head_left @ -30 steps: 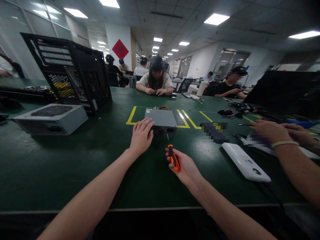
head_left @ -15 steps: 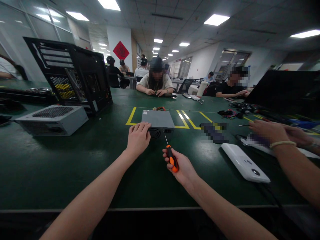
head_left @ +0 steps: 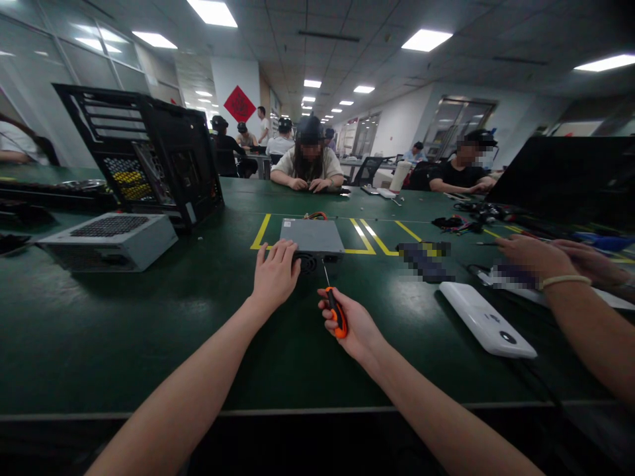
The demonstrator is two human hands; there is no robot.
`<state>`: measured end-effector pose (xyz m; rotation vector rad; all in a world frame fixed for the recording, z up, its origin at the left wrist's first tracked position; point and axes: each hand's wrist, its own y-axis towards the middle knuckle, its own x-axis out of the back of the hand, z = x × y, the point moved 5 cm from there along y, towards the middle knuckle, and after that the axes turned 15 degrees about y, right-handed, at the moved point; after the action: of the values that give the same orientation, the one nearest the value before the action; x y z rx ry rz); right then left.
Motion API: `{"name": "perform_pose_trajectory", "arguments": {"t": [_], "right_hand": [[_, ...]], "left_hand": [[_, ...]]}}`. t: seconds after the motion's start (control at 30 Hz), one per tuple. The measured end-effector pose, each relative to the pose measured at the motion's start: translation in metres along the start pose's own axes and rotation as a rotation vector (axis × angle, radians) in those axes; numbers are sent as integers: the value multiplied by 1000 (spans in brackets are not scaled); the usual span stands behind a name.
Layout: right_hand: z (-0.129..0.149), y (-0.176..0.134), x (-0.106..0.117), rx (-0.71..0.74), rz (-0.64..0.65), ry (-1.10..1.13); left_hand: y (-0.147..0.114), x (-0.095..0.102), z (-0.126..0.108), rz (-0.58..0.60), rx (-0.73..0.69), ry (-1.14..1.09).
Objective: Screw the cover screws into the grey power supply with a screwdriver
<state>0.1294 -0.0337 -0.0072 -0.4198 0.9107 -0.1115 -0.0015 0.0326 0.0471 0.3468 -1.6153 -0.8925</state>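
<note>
A grey computer power supply [head_left: 312, 236] lies on the green table in front of me, its fan and socket side facing me. My left hand [head_left: 276, 272] grips its near left corner, fingers over the top edge and thumb by the fan. Closed around the orange and black handle of a screwdriver [head_left: 337, 313] is my right hand [head_left: 358, 325]. The thin shaft points up to the unit's front face, right of the fan. Whether the tip touches a screw is too small to tell.
To the left are a second power supply [head_left: 112, 241] and a black computer case [head_left: 149, 152]. A white device [head_left: 489, 320] lies at right, near another person's hands [head_left: 540, 261]. Yellow tape [head_left: 262, 231] marks the table [head_left: 208, 370]. A person [head_left: 307, 158] sits opposite.
My right hand and the screwdriver have shifted slightly left, with the handle a little more upright. The fingers of my left hand have moved slightly on the power supply's corner.
</note>
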Motion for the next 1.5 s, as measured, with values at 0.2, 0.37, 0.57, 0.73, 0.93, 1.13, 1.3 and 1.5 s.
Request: {"name": "perform_pose_trajectory", "arguments": {"t": [0.2, 0.37, 0.57, 0.73, 0.93, 1.13, 1.3, 1.5], "right_hand": [[3, -1, 2, 69, -26, -17], [0, -2, -2, -3, -5, -1], [4, 1, 3, 92, -6, 20], [0, -1, 2, 2, -16, 25], [3, -1, -1, 63, -7, 36], [-1, -2, -1, -36, -7, 50], [0, -1, 0, -1, -5, 51], [1, -1, 0, -15, -22, 46]], "left_hand": [[-2, -2, -12, 7, -112, 48], [-4, -7, -26, 40, -209, 22], [-4, -8, -27, 41, -211, 8], [-4, -7, -26, 42, -211, 18], [-4, -9, -26, 41, -224, 40], [-4, -9, -26, 42, -214, 36], [-4, -9, -26, 34, -217, 39], [-4, -11, -26, 22, -220, 68]]}}
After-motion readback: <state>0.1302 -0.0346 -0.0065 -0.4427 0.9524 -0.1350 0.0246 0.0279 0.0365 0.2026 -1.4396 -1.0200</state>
